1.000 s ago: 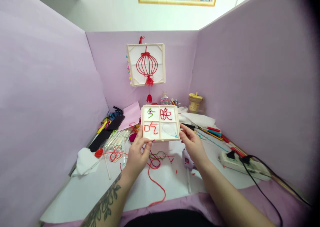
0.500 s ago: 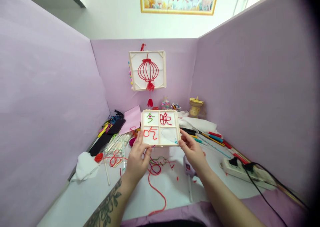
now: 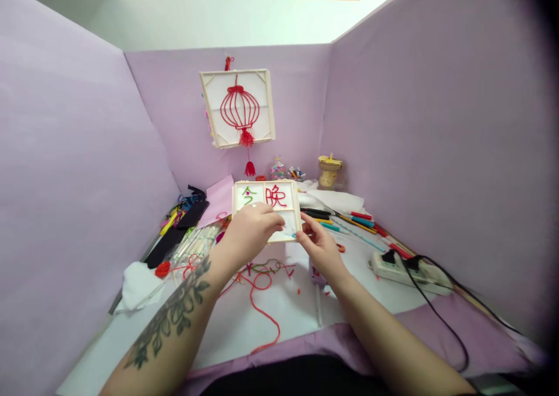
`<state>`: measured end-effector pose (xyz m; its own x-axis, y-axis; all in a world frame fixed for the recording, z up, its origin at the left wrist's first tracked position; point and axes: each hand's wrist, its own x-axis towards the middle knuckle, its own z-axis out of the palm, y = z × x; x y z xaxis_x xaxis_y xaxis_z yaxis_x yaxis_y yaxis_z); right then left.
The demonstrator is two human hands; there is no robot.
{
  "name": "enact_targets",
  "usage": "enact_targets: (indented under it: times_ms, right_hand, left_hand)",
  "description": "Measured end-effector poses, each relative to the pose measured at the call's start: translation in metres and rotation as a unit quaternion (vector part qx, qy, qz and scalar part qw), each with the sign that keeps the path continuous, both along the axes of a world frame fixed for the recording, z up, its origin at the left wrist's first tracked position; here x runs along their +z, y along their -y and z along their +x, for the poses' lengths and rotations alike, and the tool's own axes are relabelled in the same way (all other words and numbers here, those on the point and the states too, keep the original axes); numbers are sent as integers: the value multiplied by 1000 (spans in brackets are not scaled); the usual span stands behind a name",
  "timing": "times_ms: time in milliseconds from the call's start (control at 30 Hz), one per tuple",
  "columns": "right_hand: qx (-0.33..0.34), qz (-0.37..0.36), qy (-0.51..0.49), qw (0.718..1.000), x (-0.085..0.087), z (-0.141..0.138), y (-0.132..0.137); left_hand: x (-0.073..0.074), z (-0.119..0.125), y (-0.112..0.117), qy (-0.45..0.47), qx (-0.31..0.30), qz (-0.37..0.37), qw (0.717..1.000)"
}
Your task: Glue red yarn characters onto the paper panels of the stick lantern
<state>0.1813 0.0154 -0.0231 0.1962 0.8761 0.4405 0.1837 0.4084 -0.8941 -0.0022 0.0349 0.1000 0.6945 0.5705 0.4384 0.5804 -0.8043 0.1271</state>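
Observation:
A white panel with a wooden stick frame (image 3: 290,218), divided into cells, is held up over the table. A green yarn character (image 3: 248,195) fills its upper left cell and a red one (image 3: 275,197) its upper right cell. My right hand (image 3: 322,249) grips the panel's lower right edge. Reaching across the panel's front, my left hand (image 3: 251,228) hides the lower left cell. Its fingertips are drawn together at the lower right cell, and what they hold, if anything, cannot be made out. A purple glue gun (image 3: 316,275) lies below my right hand.
Loose red yarn (image 3: 266,315) trails over the white table. At right are a power strip (image 3: 408,272) with black cables and several coloured sticks (image 3: 329,227). Bagged sticks (image 3: 196,247) and white cloth (image 3: 137,285) lie left. A lantern-decorated box (image 3: 262,113) hangs against the back partition.
My left hand has let go of the panel's left edge and moved right across its front. My right hand keeps its hold. The whole view has shifted.

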Motion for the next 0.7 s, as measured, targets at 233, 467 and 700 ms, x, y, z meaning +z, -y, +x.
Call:
enact_targets:
  times_ms: [233,467,700]
  right_hand:
    - [2,7,13,1000,2,1,2]
    - [3,11,5,1000,6,-1,4]
    - [-2,16,5,1000,8,-1,5]
  left_hand:
    - [-3,28,-24,-59,-63,-36,996]
    - [-9,31,-21,-4,-18,2,1000]
    - [-12,30,-19,16,-35,-10,999]
